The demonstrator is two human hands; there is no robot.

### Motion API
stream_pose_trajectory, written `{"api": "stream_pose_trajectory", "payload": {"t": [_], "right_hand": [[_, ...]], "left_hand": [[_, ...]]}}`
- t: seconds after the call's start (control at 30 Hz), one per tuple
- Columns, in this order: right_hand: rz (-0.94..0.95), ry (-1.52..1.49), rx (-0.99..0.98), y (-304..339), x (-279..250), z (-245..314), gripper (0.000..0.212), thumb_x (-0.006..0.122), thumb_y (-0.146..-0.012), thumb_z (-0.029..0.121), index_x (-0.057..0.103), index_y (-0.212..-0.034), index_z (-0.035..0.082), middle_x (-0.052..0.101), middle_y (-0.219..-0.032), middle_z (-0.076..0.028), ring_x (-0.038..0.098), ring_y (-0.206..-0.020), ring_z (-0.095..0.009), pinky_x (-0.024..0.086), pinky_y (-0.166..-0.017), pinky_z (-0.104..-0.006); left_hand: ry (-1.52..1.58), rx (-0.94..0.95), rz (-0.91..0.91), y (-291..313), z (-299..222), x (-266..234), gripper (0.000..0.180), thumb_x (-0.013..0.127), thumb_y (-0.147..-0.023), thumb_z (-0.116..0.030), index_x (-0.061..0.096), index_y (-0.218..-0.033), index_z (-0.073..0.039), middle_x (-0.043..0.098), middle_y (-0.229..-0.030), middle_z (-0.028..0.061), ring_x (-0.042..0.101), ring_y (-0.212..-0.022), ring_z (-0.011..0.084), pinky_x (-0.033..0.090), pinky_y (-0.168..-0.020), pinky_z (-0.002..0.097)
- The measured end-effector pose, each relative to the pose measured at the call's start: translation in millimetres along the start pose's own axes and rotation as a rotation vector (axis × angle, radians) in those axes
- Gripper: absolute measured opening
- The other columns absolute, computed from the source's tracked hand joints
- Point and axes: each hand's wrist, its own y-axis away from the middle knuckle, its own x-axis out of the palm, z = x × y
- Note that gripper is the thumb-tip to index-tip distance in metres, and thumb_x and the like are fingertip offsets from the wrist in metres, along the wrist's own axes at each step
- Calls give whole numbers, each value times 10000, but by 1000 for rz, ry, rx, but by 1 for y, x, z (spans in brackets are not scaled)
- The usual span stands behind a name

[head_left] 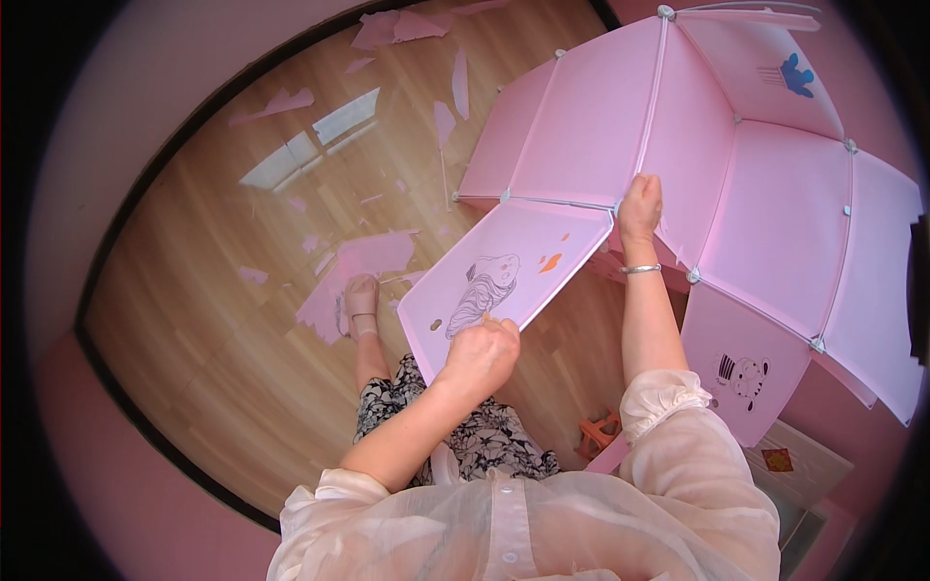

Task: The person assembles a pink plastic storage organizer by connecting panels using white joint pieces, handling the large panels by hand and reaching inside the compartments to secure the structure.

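A pink plastic door panel with a line drawing and an orange print on its face swings out from a pink modular cabinet made of panels, white rods and round connectors. My left hand is closed round the panel's near edge, beside the drawing. My right hand is closed at the cabinet's corner, where the panel's right corner meets a connector. Its fingertips are hidden, so the exact part gripped there is unclear.
Torn pink sheet scraps lie across the wooden floor, one under my foot. Another door of the cabinet stands open at the far right. An orange stool is low beside my legs, near a lower panel.
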Motion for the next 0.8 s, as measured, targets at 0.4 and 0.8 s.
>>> {"api": "stream_pose_trajectory", "payload": {"t": [0.4, 0.8], "right_hand": [[-53, 19, -12, 1, 3, 1, 304, 340, -831, 253, 453, -742, -15, 524, -761, -203, 499, -737, -353, 376, -682, -411], [-77, 44, -81, 3, 3, 5, 283, 342, -831, 229, 444, -721, -11, 504, -754, -192, 483, -759, -352, 372, -681, -430]], "left_hand": [[77, -73, 16, 5, -15, 3, 64, 472, -641, 12, 454, -691, 46, 534, -565, 171, 563, -478, 268, 468, -443, 325], [193, -198, -179, 10, -36, 42, 60, 501, -658, -1, 445, -665, -19, 565, -634, 179, 581, -522, 297, 478, -460, 355]]}}
